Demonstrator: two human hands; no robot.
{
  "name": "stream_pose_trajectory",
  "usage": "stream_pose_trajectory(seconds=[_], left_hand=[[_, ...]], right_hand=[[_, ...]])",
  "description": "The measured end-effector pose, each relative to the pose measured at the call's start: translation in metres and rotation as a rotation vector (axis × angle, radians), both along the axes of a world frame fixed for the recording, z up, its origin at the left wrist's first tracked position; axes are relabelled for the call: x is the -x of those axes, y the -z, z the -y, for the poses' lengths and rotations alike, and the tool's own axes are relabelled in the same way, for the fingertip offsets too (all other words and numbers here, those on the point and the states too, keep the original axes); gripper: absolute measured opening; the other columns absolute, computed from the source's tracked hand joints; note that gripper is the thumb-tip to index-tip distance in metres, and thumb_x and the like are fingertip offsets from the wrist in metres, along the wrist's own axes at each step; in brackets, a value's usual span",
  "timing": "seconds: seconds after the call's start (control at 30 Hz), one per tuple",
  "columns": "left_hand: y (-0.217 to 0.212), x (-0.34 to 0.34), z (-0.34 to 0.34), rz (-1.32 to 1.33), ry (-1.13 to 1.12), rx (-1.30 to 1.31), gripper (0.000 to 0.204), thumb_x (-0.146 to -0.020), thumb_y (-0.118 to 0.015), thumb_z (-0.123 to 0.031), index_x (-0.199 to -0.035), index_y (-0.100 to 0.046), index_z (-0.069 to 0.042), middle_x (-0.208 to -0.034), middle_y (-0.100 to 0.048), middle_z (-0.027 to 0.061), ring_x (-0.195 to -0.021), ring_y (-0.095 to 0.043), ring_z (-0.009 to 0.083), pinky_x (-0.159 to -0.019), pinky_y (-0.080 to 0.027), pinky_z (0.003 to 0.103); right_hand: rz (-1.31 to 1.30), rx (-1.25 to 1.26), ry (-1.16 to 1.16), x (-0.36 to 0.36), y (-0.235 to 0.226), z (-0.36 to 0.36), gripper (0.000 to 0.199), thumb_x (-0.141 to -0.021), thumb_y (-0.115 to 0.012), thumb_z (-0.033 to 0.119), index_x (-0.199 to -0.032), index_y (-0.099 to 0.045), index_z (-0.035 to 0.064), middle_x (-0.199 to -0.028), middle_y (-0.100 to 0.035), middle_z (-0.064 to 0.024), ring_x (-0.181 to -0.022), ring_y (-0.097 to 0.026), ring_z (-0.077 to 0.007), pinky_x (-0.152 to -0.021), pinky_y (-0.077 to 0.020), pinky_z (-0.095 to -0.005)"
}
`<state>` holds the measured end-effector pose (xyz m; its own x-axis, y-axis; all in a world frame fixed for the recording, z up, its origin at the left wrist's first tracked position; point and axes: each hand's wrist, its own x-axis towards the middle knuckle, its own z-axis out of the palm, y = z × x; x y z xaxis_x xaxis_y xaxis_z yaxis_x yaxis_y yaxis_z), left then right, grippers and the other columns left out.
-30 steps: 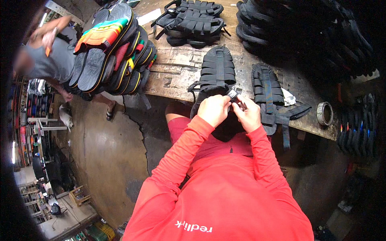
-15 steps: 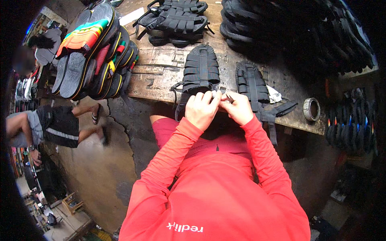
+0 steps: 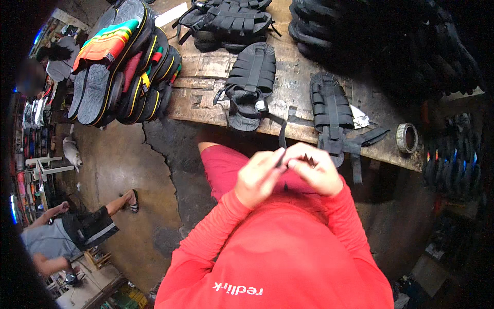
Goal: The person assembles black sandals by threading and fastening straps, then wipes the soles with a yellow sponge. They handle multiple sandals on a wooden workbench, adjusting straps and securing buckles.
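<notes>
A black strappy sandal point(image 3: 252, 72) lies on the wooden table with its toe end away from me. From its heel a thin black strap point(image 3: 282, 133) runs over the table edge to my hands. My left hand point(image 3: 257, 177) pinches the end of that strap above my lap. Close beside it, my right hand point(image 3: 316, 170) is closed around a small pointed tool point(image 3: 310, 159), whose dark tips show between thumb and fingers; its exact kind is unclear. Farther right, a second black strappy sandal point(image 3: 332, 105) rests with its loose straps hanging past the table edge.
Colourful slippers point(image 3: 108, 46) are stacked at the far left of the table point(image 3: 198, 95). Black sandals point(image 3: 231, 23) are piled at the back, with a large dark pile at right. A tape roll point(image 3: 407, 138) sits near the right edge. Another person point(image 3: 77, 232) and a cat point(image 3: 71, 151) are left.
Both hands have drawn back from the sandal toward my lap, pulling the strap out with them. The sandal has turned slightly. The other person has moved nearer the lower left.
</notes>
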<state>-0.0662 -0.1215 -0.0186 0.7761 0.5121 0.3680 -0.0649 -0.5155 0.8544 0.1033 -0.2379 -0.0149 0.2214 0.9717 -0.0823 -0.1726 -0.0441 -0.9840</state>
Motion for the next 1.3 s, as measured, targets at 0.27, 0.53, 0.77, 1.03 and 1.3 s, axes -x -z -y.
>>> stream_pose_trajectory(seconds=[0.27, 0.53, 0.77, 1.03, 1.3], left_hand=[[0.016, 0.016, -0.07, -0.191, -0.204, 0.366, 0.017, -0.093, -0.069, -0.006, -0.108, -0.069, 0.002, -0.087, -0.071, 0.0047, -0.077, -0.066, 0.0098, -0.068, -0.054, 0.024], [0.035, 0.005, -0.108, -0.207, -0.349, 0.088, 0.017, -0.085, -0.077, -0.014, -0.092, -0.073, 0.001, -0.076, -0.069, 0.0105, -0.066, -0.063, 0.0135, -0.062, -0.05, 0.029], [0.032, -0.003, -0.118, -0.246, -0.38, -0.017, 0.022, -0.083, -0.079, -0.016, -0.1, -0.073, -0.003, -0.075, -0.067, 0.0107, -0.065, -0.064, 0.018, -0.063, -0.051, 0.031], [-0.01, -0.015, -0.164, -0.587, 0.207, -0.462, 0.045, -0.08, -0.077, -0.034, -0.121, -0.068, -0.017, -0.082, -0.07, 0.0167, -0.078, -0.07, 0.033, -0.069, -0.054, 0.043], [0.005, 0.014, -0.11, -0.464, -0.28, -0.581, 0.036, -0.081, -0.081, -0.024, -0.112, -0.07, -0.011, -0.088, -0.062, 0.0137, -0.087, -0.063, 0.0337, -0.072, -0.052, 0.042]], right_hand=[[0.868, -0.158, 0.159, -0.018, 0.029, -0.079, 0.027, -0.082, -0.08, 0.027, -0.101, -0.073, 0.0097, -0.141, -0.053, -0.0236, -0.109, -0.067, -0.0373, -0.087, -0.0551, -0.0409], [0.908, -0.06, 0.364, -0.003, 0.051, -0.093, 0.021, -0.084, -0.078, 0.027, -0.093, -0.075, 0.0083, -0.132, -0.062, -0.0189, -0.101, -0.07, -0.034, -0.084, -0.0563, -0.0394], [1.002, 0.174, 0.383, 0.005, 0.027, -0.089, 0.027, -0.082, -0.078, 0.03, -0.102, -0.074, 0.0121, -0.137, -0.059, -0.0152, -0.102, -0.069, -0.0343, -0.083, -0.0571, -0.0409], [1.141, 0.099, -0.204, -0.042, 0.006, -0.123, 0.036, -0.077, -0.08, 0.04, -0.103, -0.075, 0.0168, -0.156, -0.04, -0.0156, -0.106, -0.068, -0.0365, -0.091, -0.0543, -0.0421], [1.223, -0.026, 0.382, -0.017, 0.014, -0.051, 0.032, -0.082, -0.077, 0.026, -0.113, -0.072, 0.0202, -0.137, -0.058, -0.0151, -0.079, -0.072, -0.0315, -0.067, -0.0592, -0.0403]])
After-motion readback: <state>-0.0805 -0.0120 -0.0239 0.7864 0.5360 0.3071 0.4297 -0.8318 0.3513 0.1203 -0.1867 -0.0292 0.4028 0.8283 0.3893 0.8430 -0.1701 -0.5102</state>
